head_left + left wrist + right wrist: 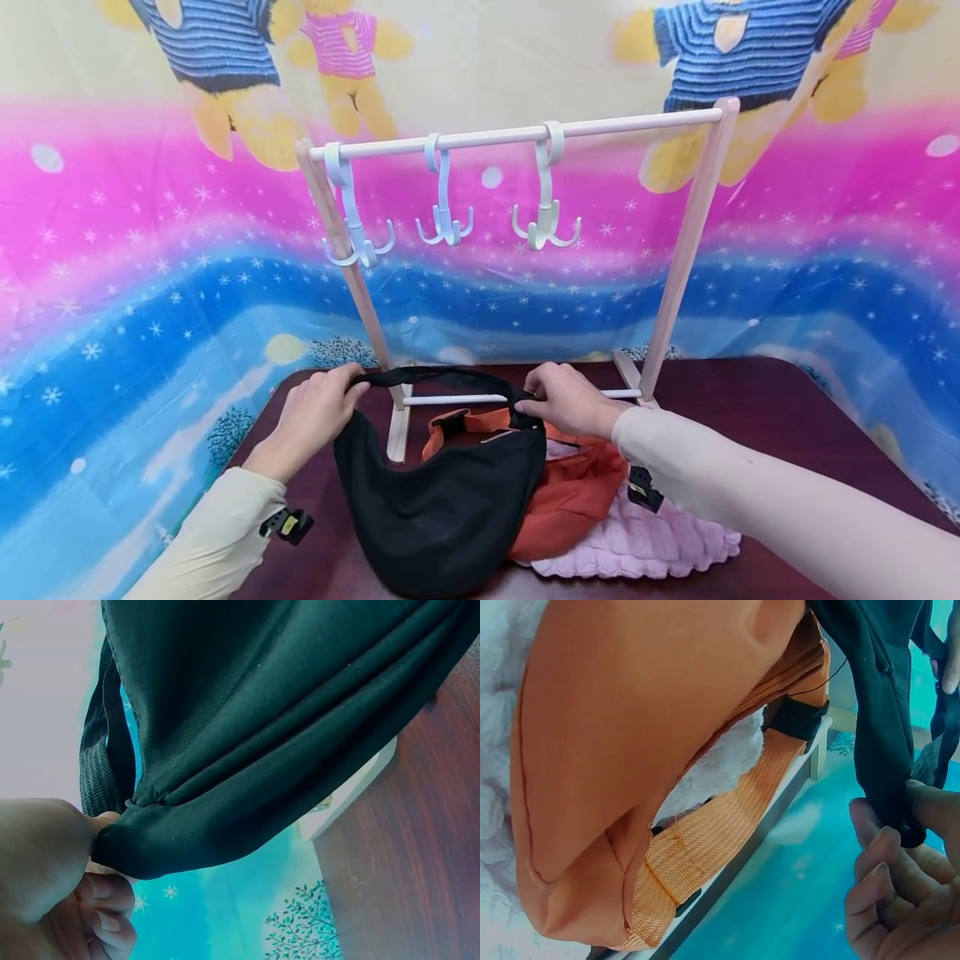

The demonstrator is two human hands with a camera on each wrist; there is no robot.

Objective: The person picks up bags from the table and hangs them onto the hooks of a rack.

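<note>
A black crescent-shaped shoulder bag (442,508) hangs between both hands in the head view, its strap (442,377) arching across the top. My left hand (318,408) pinches the bag's upper left corner where the strap joins; the left wrist view shows the thumb pressing the black fabric (225,787). At the upper right corner my right hand (566,400) grips the other strap end, fingers curled round it in the right wrist view. Behind the black bag lies an orange-red bag (573,500) with an orange webbing strap (712,832). It rests on a pink fluffy textile (652,533).
A wooden rack (693,250) stands at the back of the dark red table (750,417). From its top bar hang a blue hook (352,217), a second blue hook (444,200) and a pale green hook (543,200). Behind is a patterned cloth backdrop (480,308).
</note>
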